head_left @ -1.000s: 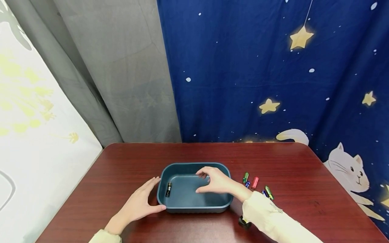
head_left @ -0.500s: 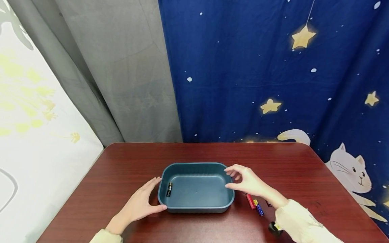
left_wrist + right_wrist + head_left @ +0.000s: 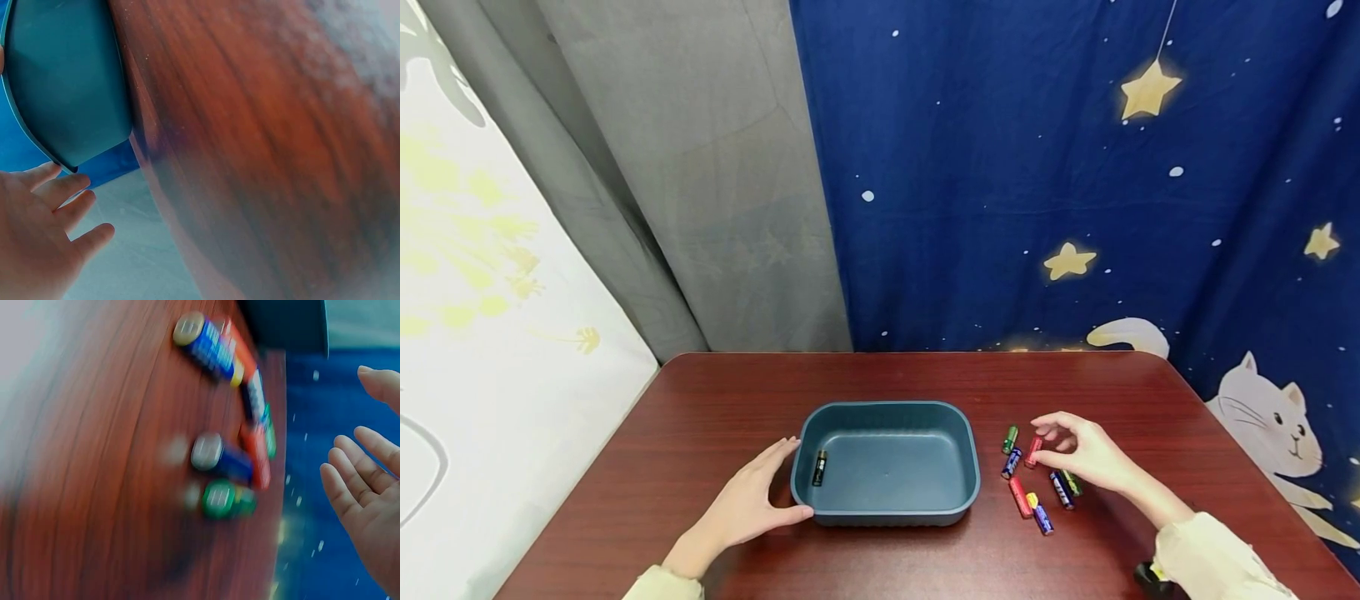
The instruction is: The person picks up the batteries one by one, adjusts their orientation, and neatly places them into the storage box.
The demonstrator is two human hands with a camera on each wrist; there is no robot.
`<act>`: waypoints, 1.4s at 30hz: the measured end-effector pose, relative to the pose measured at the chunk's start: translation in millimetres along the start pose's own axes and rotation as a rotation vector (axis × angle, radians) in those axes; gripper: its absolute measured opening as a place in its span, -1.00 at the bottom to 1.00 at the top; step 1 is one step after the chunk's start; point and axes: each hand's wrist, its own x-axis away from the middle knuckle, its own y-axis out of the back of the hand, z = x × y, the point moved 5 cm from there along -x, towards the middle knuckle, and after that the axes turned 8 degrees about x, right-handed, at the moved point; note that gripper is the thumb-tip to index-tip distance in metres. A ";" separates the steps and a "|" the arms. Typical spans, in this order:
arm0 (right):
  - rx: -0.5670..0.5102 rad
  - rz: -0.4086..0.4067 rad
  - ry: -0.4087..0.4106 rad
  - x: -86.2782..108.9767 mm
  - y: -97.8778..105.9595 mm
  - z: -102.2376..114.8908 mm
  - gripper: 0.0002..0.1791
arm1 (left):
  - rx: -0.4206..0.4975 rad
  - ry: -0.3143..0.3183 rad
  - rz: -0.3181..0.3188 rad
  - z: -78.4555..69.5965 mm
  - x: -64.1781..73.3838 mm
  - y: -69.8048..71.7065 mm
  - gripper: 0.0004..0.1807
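Observation:
A black battery (image 3: 819, 468) lies inside the blue-green plastic basin (image 3: 887, 518), near its left wall. Thumb and fingers of my left hand (image 3: 741, 504) are spread and touch the basin's left side. Over the loose batteries to the right, my right hand (image 3: 1090, 454) hovers with parted fingers and holds nothing. Its fingertips are nearest a red battery (image 3: 1033, 451). Around it lie a green battery (image 3: 1010, 439), a blue one (image 3: 1011, 463), another red one (image 3: 1020, 497), a blue and yellow one (image 3: 1041, 514), a dark blue one (image 3: 1062, 490) and a partly hidden green one (image 3: 1072, 482).
The reddish-brown wooden table (image 3: 737, 383) carries everything. Behind it hang a grey curtain (image 3: 760, 208) and a blue curtain with stars (image 3: 955, 167). A white printed cloth (image 3: 512, 400) hangs along the left side. The right wrist view blurs the batteries.
My right hand has moved from above the basin to the right, over the batteries, uncovering the basin's right side. The left hand stays at the basin; the black battery has stayed inside it.

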 end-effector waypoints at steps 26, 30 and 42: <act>0.034 0.165 0.001 42.5 -6.0 -70.5 -0.50 | -0.009 0.009 -0.002 0.0 -0.3 -0.6 -0.03; 0.057 0.143 0.053 41.9 -8.1 -70.3 -0.50 | -0.007 0.014 0.000 0.2 0.0 -0.9 -0.03; 0.093 0.121 0.083 38.8 -10.0 -69.0 -0.55 | 0.003 0.011 -0.004 -0.4 0.5 -1.2 -0.03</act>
